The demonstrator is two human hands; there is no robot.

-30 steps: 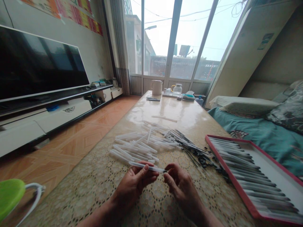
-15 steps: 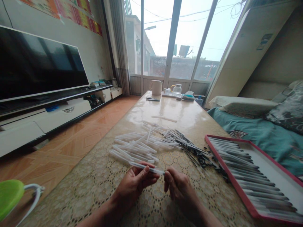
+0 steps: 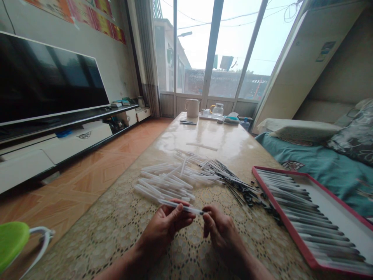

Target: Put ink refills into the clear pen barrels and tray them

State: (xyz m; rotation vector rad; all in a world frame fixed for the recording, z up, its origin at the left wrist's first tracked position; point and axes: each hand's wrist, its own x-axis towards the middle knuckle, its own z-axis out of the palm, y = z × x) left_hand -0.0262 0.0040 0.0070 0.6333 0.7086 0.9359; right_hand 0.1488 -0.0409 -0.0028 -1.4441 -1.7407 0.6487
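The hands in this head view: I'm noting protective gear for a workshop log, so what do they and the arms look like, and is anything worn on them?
The left hand and right hand are bare, with no gloves, rings or watch showing. The left forearm and right forearm show no sleeve before they leave the view.

Flat-screen TV [image 3: 49, 77] on a low white cabinet [image 3: 78, 142], left of the worktop [image 3: 233, 136]. White jug [image 3: 192, 108] and glass teapot [image 3: 217, 111] stand at its far end. Teal-covered bed [image 3: 320, 182] lies right.
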